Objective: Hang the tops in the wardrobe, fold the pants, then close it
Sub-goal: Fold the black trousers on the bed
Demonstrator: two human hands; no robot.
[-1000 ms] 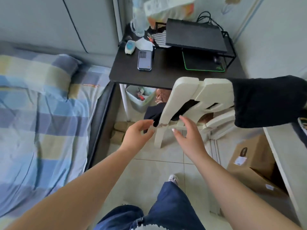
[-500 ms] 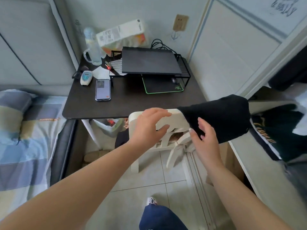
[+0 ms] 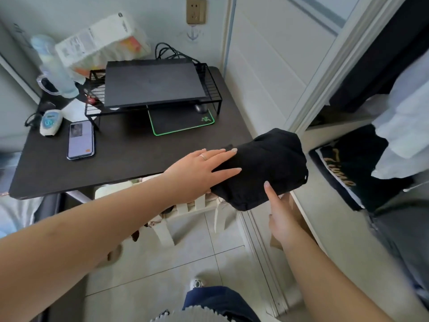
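there, gold "time" lettering (image 3: pixel 339 169) beside black garment (image 3: pixel 267 168)

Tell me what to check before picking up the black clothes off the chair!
1. Left hand on the black garment: ok, flat on it.
2. Right hand touching it: ok, one fingertip at its lower edge.
3. Either hand gripping it: not ok.
4. Garment on the white chair: ok.
5. Wardrobe open: ok.
6. Top or pants: cannot tell.
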